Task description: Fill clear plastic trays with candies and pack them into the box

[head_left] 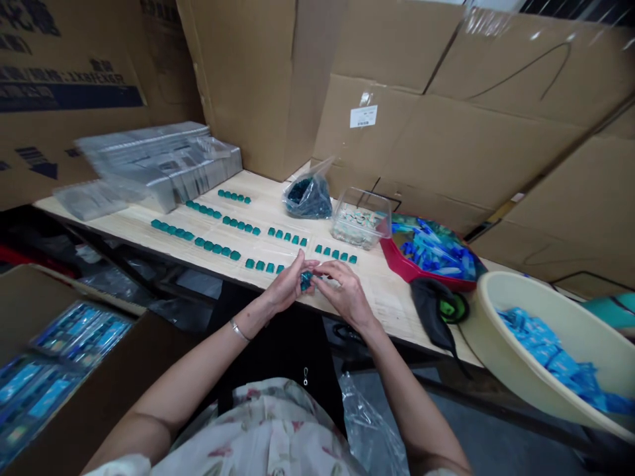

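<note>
Small teal blocks (306, 280), glossy and closely bunched, sit between my two hands at the table's front edge; how many is hidden. My left hand (286, 284), a silver bracelet on its wrist, is closed around them. From the other side, my right hand (343, 291) pinches at the same blocks with thumb and forefinger. Just beyond my fingers, more teal blocks (262, 266) lie in short rows on the pale wooden table (387, 291). Further rows of teal blocks (203, 210) run toward the back left.
Behind the rows stand a clear bag of dark teal pieces (317, 201) and a clear plastic tub (360, 225). At right are a red tray (397, 261) of blue packets and a cream basin (526, 357). Stacked clear cases (163, 165) fill the back left; cardboard (397, 152) walls the rear.
</note>
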Tool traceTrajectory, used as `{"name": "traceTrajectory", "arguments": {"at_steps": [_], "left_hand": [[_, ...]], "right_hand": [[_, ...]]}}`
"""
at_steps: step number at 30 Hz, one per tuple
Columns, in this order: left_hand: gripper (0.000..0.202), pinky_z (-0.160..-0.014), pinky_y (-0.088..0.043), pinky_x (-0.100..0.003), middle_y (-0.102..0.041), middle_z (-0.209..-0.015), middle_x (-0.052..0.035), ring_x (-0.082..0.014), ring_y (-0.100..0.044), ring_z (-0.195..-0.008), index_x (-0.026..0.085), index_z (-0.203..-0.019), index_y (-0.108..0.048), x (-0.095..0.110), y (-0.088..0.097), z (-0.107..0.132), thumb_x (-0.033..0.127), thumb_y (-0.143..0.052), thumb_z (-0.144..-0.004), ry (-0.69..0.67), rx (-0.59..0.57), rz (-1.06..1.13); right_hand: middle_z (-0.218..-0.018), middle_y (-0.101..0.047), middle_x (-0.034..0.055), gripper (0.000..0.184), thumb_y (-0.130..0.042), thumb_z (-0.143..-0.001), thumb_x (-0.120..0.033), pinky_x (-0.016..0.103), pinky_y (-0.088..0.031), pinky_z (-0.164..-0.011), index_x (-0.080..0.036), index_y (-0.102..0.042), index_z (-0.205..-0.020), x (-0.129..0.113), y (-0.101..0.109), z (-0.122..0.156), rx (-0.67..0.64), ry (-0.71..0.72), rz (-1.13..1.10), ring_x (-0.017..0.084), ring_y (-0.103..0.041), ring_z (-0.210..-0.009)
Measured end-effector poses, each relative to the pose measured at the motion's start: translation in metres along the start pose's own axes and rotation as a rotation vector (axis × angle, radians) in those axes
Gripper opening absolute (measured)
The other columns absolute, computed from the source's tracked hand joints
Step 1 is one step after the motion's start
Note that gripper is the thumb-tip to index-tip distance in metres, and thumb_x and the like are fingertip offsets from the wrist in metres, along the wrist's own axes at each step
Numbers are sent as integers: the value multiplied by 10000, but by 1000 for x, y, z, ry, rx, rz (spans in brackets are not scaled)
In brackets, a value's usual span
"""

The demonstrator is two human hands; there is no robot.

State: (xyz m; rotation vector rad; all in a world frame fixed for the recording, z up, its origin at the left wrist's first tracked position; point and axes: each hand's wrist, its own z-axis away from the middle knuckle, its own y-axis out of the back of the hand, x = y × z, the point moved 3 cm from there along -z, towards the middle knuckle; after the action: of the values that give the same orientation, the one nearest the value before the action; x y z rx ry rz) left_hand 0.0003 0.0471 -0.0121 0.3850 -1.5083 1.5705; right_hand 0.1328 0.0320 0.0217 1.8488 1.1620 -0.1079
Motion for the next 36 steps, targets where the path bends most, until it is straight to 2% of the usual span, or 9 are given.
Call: {"name": "traceTrajectory", "arguments": {"at_steps": [3, 5, 9, 12, 14, 21, 29, 33, 36], "left_hand": [[578, -536, -433, -204, -632, -867, -66, -99, -537, -628, 144, -1003, -658, -2, -10, -1, 635, -399, -841, -10, -77, -113], [599, -535, -421, -208, -624, -860, -66, -108, -533, -640, 148, -1013, -651, -1, -13, 0, 651, -378, -838, -16, -97, -171], [487, -534, -392, -211, -605, -858, -52, -91, -502, -618, 150, -1031, -621, 2, -10, 1, 571, -464, -843, -159, -100, -339], [375, -568, -405, -228, -607, -870, -23, -80, -501, -598, 160, -1051, -607, 4, -2, 1, 427, -618, -787, -326, -12, -616], [316, -657, -444, -251, -629, -895, -29, -115, -564, -698, 160, -1022, -625, 5, 1, 1, 365, -629, -782, -440, 48, -790], [181, -884, -462, -337, -690, -984, -83, -197, -625, -944, 161, -957, -653, 9, -6, 0, 209, -543, -821, -671, 93, -1041], [174, -845, -491, -326, -703, -958, -66, -185, -645, -902, 172, -935, -649, 10, -6, -2, 158, -526, -812, -666, 113, -1066], [179, -821, -490, -313, -692, -940, -63, -178, -640, -897, 181, -931, -648, 8, -5, 0, 129, -518, -820, -744, 105, -1122], [190, -778, -489, -288, -666, -927, -64, -158, -623, -855, 179, -973, -630, 2, -8, 3, 125, -498, -847, -855, 41, -1196]], "right_hand": [[-1086, -664, 77, 215, -610, -815, -189, 389, -457, -932, -220, -676, -1017, -6, -5, -5, -94, 77, -33, 211, -585, -1047], [-1097, -668, 81, 212, -598, -813, -183, 392, -458, -938, -215, -683, -1005, -3, -7, -6, -85, 48, -79, 213, -592, -1052], [-911, -712, 64, 186, -610, -805, -273, 322, -535, -763, -189, -694, -949, 12, -3, -5, 75, -263, -323, 181, -660, -804], [-802, -713, 53, 219, -636, -778, -355, 295, -550, -685, -164, -692, -871, 22, -1, -2, 137, -464, -494, 170, -666, -706], [-805, -716, 58, 247, -656, -755, -379, 303, -556, -688, -157, -689, -858, 25, -2, 0, 142, -519, -551, 172, -672, -703], [-873, -728, 77, 312, -704, -698, -379, 337, -573, -741, -157, -701, -916, 30, -7, 6, 144, -532, -581, 205, -693, -781], [-824, -724, 52, 180, -629, -754, -301, 334, -562, -750, -182, -710, -861, 20, -6, 10, 226, -431, -349, 184, -676, -719], [-827, -719, 53, 246, -679, -712, -346, 324, -566, -731, -174, -676, -887, 26, -6, 14, 186, -550, -578, 176, -678, -724], [-815, -714, 39, 335, -707, -696, -388, 323, -565, -736, -169, -655, -944, 30, -3, 17, 147, -629, -720, 157, -675, -702]]}}
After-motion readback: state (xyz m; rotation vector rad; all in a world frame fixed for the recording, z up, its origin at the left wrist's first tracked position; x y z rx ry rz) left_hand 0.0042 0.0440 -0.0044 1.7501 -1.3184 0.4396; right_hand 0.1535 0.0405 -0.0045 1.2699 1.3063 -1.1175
